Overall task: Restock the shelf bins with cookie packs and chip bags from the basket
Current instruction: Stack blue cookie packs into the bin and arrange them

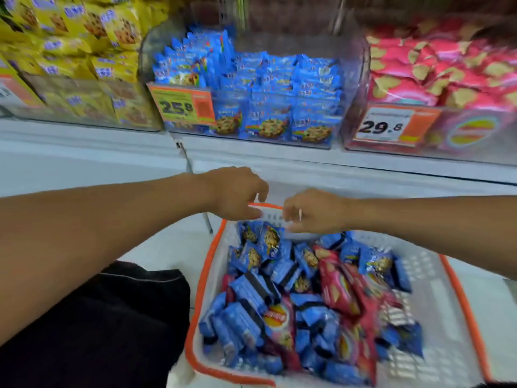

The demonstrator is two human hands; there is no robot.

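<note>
Head view: the blue cookie packs (253,292) and red chip bags (340,289) lie mixed in the white basket (430,278) on the floor, below the shelf. Both hands hover at the basket's far rim. The left hand (236,193) has loosely curled fingers; the right hand (313,210) likewise; whether either holds anything cannot be told. Recommended: grasp several same-type packs together, then lift to the matching blue cookie bin (251,79) or pink chip bin (444,77).
</note>
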